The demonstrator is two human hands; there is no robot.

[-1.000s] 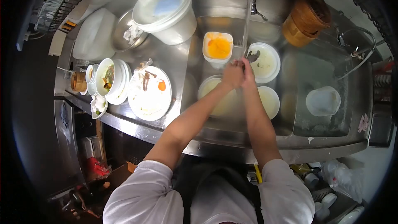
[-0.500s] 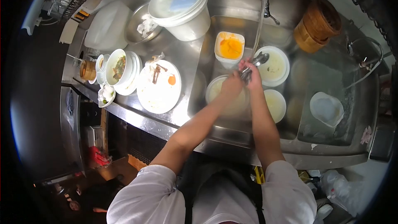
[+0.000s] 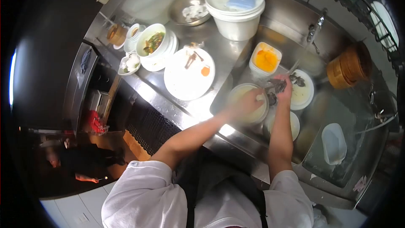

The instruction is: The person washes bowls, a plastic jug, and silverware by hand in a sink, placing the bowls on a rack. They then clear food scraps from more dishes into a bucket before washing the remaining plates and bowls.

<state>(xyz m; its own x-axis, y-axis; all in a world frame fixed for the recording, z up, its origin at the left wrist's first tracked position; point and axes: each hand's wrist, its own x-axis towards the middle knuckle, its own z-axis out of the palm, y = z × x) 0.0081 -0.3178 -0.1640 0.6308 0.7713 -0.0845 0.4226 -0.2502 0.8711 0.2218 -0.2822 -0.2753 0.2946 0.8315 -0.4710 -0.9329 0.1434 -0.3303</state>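
Note:
My right hand is closed around several metal spoons, held over the sink beside the thin stream from the tap. My left hand is smeared by motion above a round bowl of cloudy liquid, its fingertips near the spoons; I cannot tell whether it grips anything. Right of my right hand sits a white bowl with dark utensils lying in it. A smaller white bowl is partly hidden by my right forearm. Behind my hands stands a square white tub with orange liquid.
On the left counter are a plate with food scraps, stacked bowls with leftovers, a steel bowl and white buckets. Bamboo steamers stand right. A white container lies in the right basin. Another person is at lower left.
The view has turned, so the sink and counter appear shifted. My left hand has come away from my right hand, down over the round bowl. The spoons stay in my right hand.

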